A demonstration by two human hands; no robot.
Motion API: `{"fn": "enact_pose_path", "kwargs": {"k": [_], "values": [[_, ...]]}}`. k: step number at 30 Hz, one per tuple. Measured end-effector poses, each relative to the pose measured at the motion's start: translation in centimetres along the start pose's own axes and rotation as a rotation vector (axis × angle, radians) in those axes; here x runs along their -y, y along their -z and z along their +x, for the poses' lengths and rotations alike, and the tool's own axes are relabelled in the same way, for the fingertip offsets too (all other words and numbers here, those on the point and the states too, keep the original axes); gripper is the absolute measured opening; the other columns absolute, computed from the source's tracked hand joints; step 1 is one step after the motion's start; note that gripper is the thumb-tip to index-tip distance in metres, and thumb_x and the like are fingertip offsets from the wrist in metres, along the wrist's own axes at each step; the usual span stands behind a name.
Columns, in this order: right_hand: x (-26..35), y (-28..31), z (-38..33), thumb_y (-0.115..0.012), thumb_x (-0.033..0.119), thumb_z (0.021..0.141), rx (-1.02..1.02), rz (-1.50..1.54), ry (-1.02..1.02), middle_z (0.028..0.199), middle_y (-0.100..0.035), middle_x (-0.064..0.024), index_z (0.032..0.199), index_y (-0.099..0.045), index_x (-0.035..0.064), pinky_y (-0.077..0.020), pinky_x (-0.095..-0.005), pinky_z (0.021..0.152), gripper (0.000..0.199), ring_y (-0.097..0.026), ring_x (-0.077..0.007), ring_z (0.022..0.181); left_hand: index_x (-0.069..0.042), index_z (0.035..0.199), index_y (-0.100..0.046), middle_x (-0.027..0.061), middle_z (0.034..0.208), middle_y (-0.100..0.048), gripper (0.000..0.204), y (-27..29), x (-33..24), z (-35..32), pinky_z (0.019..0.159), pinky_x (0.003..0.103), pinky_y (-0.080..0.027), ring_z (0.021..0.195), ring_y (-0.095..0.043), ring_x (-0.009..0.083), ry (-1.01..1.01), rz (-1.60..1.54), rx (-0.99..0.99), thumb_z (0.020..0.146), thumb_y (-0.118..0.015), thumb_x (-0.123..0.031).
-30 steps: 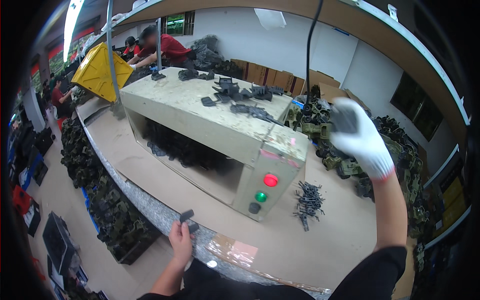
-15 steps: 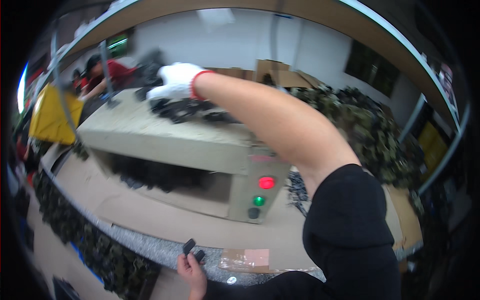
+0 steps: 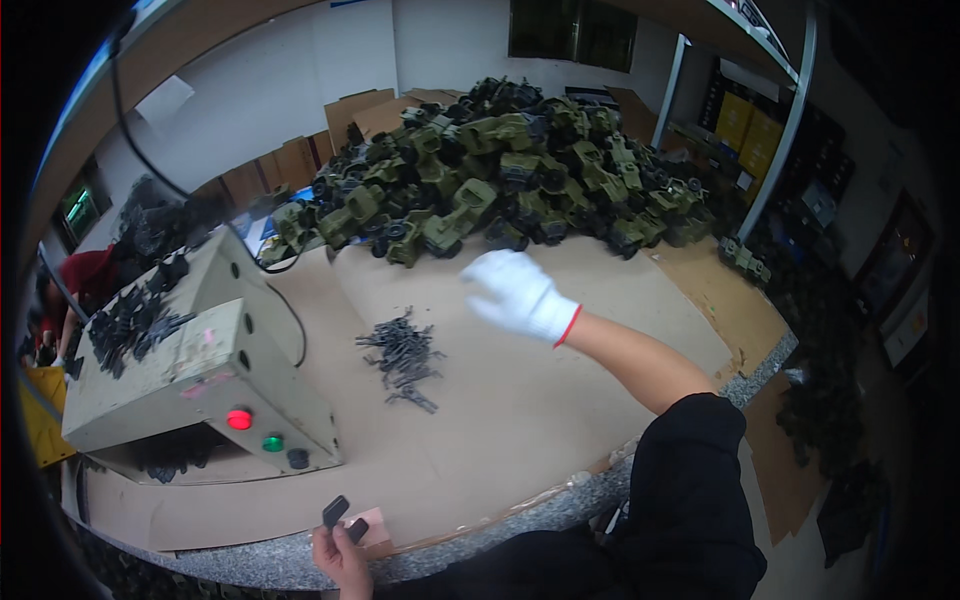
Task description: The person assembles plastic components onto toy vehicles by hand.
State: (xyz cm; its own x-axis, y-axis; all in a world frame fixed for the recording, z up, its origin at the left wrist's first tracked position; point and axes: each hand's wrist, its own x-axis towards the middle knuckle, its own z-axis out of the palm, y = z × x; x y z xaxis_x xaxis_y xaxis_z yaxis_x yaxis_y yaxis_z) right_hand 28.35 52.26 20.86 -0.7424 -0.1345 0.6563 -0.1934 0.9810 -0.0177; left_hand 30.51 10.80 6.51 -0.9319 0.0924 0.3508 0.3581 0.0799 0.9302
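My bare left hand (image 3: 343,562) pinches two small dark rectangular pieces (image 3: 335,511) at the table's front edge, one above the fingertips and one beside them. My right hand (image 3: 520,295), in a white glove with a red cuff, hovers above the brown table covering. Its fingers point left, somewhat apart and slightly blurred, and I see nothing in them. Just beyond it rises a big heap of olive-green toy vehicles (image 3: 475,200) with dark wheels. Left of the glove lies a small pile of thin dark grey plastic parts (image 3: 402,350).
A beige box-shaped machine (image 3: 290,375) with a red light, a green light and a black knob stands on the left. Black parts (image 3: 130,325) lie on its top. A cable hangs behind it. A metal shelf post (image 3: 785,130) stands at right; a person in red (image 3: 88,275) is far left.
The view has swung right. My right hand has left the black parts on the machine's top and moved right, over the table near the vehicles. My left hand still holds the dark pieces.
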Motion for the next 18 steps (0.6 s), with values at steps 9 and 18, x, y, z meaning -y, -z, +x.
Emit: {"fn": "enact_pose_path", "kwargs": {"k": [9, 18], "values": [[-32.2, 8.2, -13.7, -0.068, 0.053, 0.068, -0.359, 0.06, -1.126, 0.123, -0.046, -0.0255, 0.126, -0.038, -0.0054, -0.0361, -0.0362, 0.096, 0.088, -0.045, -0.0337, 0.116, -0.002, 0.091, -0.045, 0.001, 0.073, -0.05, 0.006, -13.0, -1.6, 0.9, 0.051, 0.02, -0.048, 0.058, -0.049, 0.0043, 0.26, -0.074, 0.566, 0.091, -0.046, -0.008], [-36.0, 4.8, 0.1, -0.069, 0.042, 0.065, 0.255, -0.412, -1.035, 0.124, -0.048, -0.0186, 0.136, -0.026, 0.0103, -0.0399, -0.0385, 0.094, 0.089, -0.049, -0.031, 0.112, -0.002, 0.089, -0.041, -0.0019, 0.069, -0.049, 0.008, -12.6, -2.2, 0.2, 0.053, 0.016, -0.034, 0.057, -0.042, 0.001, 0.321, 0.113, 0.557, 0.087, -0.049, -0.003]]}}
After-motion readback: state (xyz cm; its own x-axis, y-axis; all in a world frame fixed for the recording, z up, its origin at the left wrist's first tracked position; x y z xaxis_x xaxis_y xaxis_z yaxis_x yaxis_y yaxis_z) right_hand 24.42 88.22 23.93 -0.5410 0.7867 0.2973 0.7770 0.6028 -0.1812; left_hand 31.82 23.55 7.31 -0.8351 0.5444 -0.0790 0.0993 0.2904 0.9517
